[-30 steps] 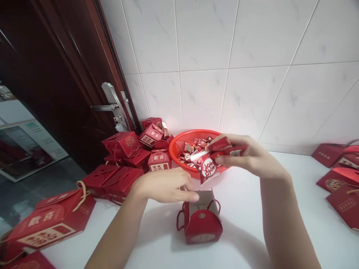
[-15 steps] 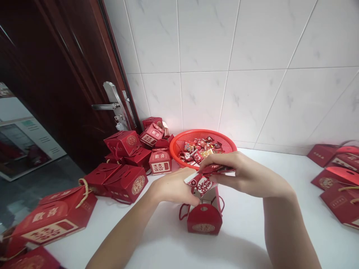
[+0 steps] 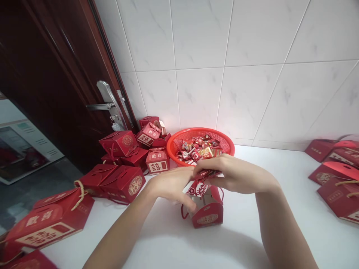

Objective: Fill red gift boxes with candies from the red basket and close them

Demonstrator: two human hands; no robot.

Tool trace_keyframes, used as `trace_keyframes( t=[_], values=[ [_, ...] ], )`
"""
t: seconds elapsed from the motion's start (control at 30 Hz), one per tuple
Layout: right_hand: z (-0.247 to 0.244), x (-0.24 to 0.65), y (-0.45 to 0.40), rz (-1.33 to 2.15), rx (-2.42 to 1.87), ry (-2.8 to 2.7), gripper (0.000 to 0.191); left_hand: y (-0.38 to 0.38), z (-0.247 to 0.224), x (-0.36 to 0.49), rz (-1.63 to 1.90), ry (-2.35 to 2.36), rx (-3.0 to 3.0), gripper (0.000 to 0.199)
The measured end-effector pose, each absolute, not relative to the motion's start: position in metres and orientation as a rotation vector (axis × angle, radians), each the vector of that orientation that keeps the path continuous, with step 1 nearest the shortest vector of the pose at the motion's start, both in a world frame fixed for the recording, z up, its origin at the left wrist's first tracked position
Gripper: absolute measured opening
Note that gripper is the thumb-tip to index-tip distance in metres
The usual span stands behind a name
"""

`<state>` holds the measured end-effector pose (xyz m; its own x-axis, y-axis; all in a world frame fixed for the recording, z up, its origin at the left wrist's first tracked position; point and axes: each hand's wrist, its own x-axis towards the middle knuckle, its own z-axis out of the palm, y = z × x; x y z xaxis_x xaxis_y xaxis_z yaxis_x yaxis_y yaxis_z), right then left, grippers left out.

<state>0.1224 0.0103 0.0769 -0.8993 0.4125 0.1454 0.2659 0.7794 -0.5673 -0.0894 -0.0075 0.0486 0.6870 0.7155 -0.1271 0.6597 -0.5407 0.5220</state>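
Observation:
A small red gift box [image 3: 208, 218] with a gold round print and red cord handles stands on the white table, its top open and its pale inside showing. My left hand [image 3: 174, 186] is at its left side, thumb on the wall's edge; its other fingers are partly hidden. Above the opening, my right hand [image 3: 232, 173] is closed on wrapped sweets [image 3: 199, 189] in red and white packets. One packet hangs down toward the box and lies close to my left hand.
Behind my hands, a red plastic basket [image 3: 171, 151] holds many wrapped sweets [image 3: 206, 152]. Closed red boxes [image 3: 123, 185] crowd the left side beside a dark door [image 3: 67, 74]. More red boxes [image 3: 333, 192] lie at the right. A tiled wall [image 3: 252, 101] borders the table's back.
My right hand has moved down and left, bringing the sweets lower over the box. The box has turned slightly. The view has shifted a little.

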Motion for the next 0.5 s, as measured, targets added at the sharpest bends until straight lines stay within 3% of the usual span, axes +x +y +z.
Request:
trace_keyframes(
  t=[0.1,0.27,0.5],
  values=[
    [0.075,0.120,0.015,0.946,-0.378,-2.696,0.022,-0.006,0.048,-0.089,0.064,1.006,2.357,0.050],
    [0.073,0.120,0.023,0.958,-0.513,-2.777,0.032,-0.007,0.052,-0.086,0.038,1.091,2.356,0.066],
    [0.077,0.129,0.021,0.743,-1.001,-2.909,0.017,-0.014,0.053,-0.083,-0.094,1.246,2.392,0.065]
  ],
)
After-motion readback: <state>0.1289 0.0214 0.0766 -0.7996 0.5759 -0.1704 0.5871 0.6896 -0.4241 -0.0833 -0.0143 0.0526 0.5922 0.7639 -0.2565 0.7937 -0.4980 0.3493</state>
